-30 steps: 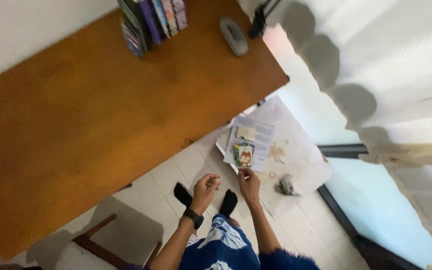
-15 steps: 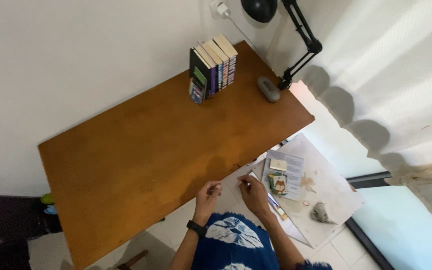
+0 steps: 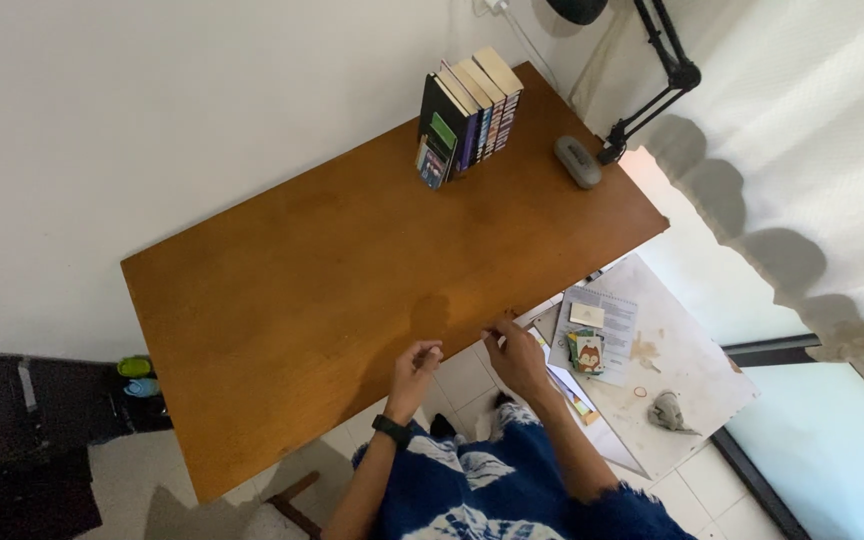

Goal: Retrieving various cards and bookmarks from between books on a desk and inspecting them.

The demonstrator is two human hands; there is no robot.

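Observation:
My left hand (image 3: pixel 415 366), with a black watch on the wrist, hovers at the near edge of a brown wooden desk (image 3: pixel 282 280); its fingers are curled and pinched together. My right hand (image 3: pixel 514 355) is beside it, just off the desk's edge, fingertips also pinched. Whether either hand holds something small cannot be made out. Both hands are a short gap apart.
A row of upright books (image 3: pixel 467 112), a grey oblong case (image 3: pixel 578 161) and a black clamp lamp (image 3: pixel 652 70) stand at the desk's far right. On the floor to the right lies a white board (image 3: pixel 687 370) with papers, cards (image 3: pixel 588 352) and a crumpled grey object (image 3: pixel 669 410).
The view has tilted up from the floor to take in the whole desk. Both hands have risen from near the floor papers to the desk's near edge, still close together.

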